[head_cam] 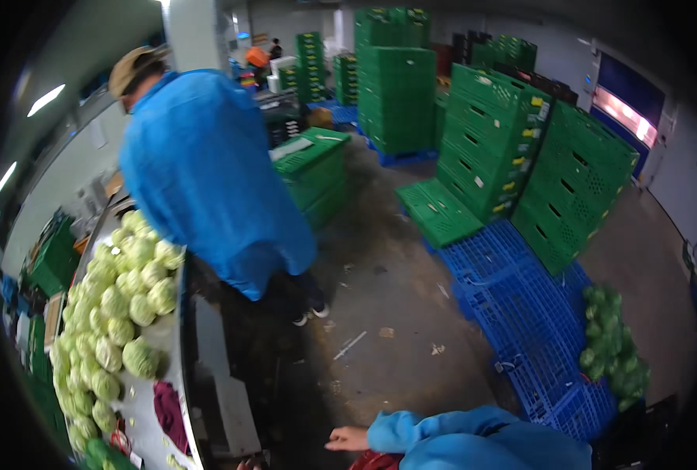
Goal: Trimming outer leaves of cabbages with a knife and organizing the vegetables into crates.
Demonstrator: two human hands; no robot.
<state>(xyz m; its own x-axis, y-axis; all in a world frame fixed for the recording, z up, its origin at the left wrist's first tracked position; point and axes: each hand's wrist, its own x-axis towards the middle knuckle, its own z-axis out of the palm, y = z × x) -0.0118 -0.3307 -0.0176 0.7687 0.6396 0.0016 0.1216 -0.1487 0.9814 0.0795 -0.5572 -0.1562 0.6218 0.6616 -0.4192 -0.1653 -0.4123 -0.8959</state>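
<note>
At the bottom of the head view, my right hand (348, 438) reaches out of a blue sleeve, above dark red material (376, 460). Its fingers point left, and nothing shows in it. Only a small part of my left hand (249, 464) appears at the lower edge, beside the metal table; what it touches is hidden. Many pale green cabbages (115, 302) are heaped on the table (148, 411). A dark red cloth (171, 414) lies near the table's edge. Green netting (106, 455) and a red tie (120, 439) are at the lower left corner.
A co-worker in a blue gown (213, 176) and brown cap leans at the table. Stacked green crates (489, 141) stand on blue pallets (501, 294). A net of cabbages (610, 346) rests by the pallets at right. Scraps litter the floor (383, 364).
</note>
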